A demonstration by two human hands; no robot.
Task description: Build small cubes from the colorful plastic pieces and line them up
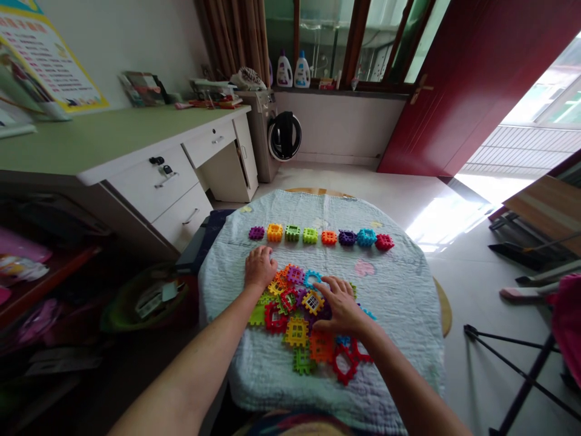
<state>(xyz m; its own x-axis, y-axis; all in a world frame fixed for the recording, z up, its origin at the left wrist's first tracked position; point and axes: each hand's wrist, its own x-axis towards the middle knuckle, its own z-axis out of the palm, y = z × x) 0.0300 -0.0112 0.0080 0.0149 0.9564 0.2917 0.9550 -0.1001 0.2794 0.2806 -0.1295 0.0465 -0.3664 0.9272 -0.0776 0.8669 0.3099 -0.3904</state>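
My left hand (260, 266) rests on the cloth at the left edge of a heap of coloured plastic building pieces. Its fingers are loosely bent and a little apart, with nothing visible in them. Over the heap's right side, my right hand (340, 304) is open, thumb and fingers wide apart. A yellow square frame piece (313, 302) lies between them, apparently not gripped. Nearby are a blue ring-like piece (312, 278), a purple piece (295, 275), another yellow piece (297, 332) and a red frame (345, 364). My right hand hides part of the heap.
Beyond the heap, several assembled blocks stand in a row, from a purple block (256, 233) to a red block (385, 242). A pale cloth (390, 363) covers the round table. A desk (136, 136) stands left, a washing machine (261, 133) behind, a folding stand (521, 369) right.
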